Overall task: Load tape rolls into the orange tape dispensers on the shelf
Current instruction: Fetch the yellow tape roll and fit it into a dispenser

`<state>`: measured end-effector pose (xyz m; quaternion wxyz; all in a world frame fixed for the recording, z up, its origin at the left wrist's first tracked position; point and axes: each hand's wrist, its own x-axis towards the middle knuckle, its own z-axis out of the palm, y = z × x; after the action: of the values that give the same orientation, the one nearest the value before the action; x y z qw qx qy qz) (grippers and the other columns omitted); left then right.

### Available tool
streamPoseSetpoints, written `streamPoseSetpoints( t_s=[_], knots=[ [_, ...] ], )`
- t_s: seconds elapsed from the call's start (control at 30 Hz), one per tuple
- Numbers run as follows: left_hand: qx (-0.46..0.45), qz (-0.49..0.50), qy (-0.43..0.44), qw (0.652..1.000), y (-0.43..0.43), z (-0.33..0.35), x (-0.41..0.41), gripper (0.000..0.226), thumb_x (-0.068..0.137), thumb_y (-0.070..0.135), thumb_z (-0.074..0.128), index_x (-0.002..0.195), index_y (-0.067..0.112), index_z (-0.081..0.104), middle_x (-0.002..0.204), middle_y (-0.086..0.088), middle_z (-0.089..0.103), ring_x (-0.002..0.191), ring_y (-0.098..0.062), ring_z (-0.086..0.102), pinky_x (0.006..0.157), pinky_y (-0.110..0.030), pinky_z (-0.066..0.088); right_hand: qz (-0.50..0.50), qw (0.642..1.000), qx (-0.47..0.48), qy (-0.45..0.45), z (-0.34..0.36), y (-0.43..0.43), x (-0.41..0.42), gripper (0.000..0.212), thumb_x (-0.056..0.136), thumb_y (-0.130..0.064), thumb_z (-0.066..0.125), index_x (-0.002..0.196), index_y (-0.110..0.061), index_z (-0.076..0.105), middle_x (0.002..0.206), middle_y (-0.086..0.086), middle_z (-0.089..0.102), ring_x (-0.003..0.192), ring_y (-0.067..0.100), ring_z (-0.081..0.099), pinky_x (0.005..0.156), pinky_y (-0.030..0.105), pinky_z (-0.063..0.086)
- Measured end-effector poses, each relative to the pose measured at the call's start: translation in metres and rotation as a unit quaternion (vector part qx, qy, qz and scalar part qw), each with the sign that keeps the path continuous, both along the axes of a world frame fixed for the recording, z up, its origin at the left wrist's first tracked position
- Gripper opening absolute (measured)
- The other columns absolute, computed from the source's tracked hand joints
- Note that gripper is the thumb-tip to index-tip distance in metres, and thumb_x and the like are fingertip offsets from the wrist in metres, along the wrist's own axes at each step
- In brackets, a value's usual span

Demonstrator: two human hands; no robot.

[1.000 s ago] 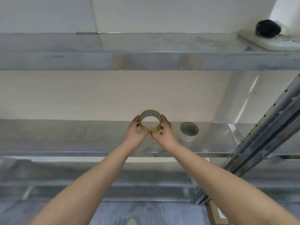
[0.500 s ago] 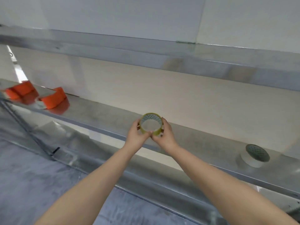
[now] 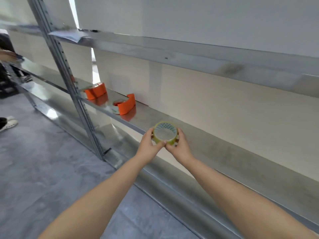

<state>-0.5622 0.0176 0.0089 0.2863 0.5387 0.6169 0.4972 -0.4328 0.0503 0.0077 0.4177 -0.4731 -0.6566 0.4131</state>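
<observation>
I hold a yellowish tape roll [image 3: 165, 140] with both hands in front of the metal shelf [image 3: 215, 152]. My left hand [image 3: 149, 145] grips its left side and my right hand [image 3: 179, 146] its right side, thumbs meeting at the near rim. Two orange tape dispensers lie on the same shelf to the left. The nearer dispenser [image 3: 126, 105] has a roll of tape [image 3: 117, 105] against its left side. The farther dispenser [image 3: 95, 92] sits beside the upright post.
A perforated metal upright [image 3: 69, 80] crosses the shelf on the left. An upper shelf [image 3: 172, 50] runs above, a lower shelf [image 3: 120, 152] below. Another person's shoe [image 3: 8, 124] and hand [image 3: 7, 55] show at the far left edge. Grey floor lies below left.
My view has swung left along the shelf. The two orange dispensers have come closer to the centre and the white roll on the right has left the frame. Both hands still hold the roll.
</observation>
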Motion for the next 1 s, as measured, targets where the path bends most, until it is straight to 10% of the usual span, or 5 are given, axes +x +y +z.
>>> streamPoseSetpoints(
  t_s=[0.17, 0.4, 1.0],
  knots=[
    [0.006, 0.033, -0.023, 0.999, 0.011, -0.006, -0.059, 0.047, 0.079, 0.016, 0.07, 0.11, 0.042, 0.046, 0.11, 0.018, 0.055, 0.107, -0.003, 0.052, 0.086, -0.002, 0.037, 0.059, 0.998, 0.008, -0.004, -0.004, 0.024, -0.06, 0.062, 0.068, -0.011, 0.073, 0.118, -0.033, 0.044, 0.126, 0.004, 0.055, 0.12, 0.025, 0.05, 0.1, 0.05, 0.045],
    [-0.024, 0.036, -0.033, 0.999, 0.049, -0.012, -0.134, 0.06, 0.08, 0.01, 0.07, 0.132, 0.02, 0.043, 0.131, 0.001, 0.051, 0.118, -0.011, 0.047, 0.102, -0.025, 0.036, 0.115, 0.993, 0.007, -0.021, -0.02, 0.086, -0.141, 0.072, 0.064, -0.01, 0.078, 0.128, -0.018, 0.045, 0.128, 0.007, 0.056, 0.121, 0.022, 0.05, 0.103, 0.046, 0.043],
    [-0.033, 0.151, -0.041, 0.987, 0.174, -0.018, -0.343, 0.056, 0.082, 0.009, 0.068, 0.133, 0.014, 0.045, 0.129, 0.002, 0.052, 0.114, -0.01, 0.048, 0.097, -0.019, 0.036, 0.205, 0.978, 0.02, -0.043, -0.021, 0.227, -0.36, 0.064, 0.068, -0.01, 0.078, 0.124, -0.005, 0.047, 0.122, 0.013, 0.059, 0.115, 0.025, 0.055, 0.102, 0.043, 0.044]
  ],
)
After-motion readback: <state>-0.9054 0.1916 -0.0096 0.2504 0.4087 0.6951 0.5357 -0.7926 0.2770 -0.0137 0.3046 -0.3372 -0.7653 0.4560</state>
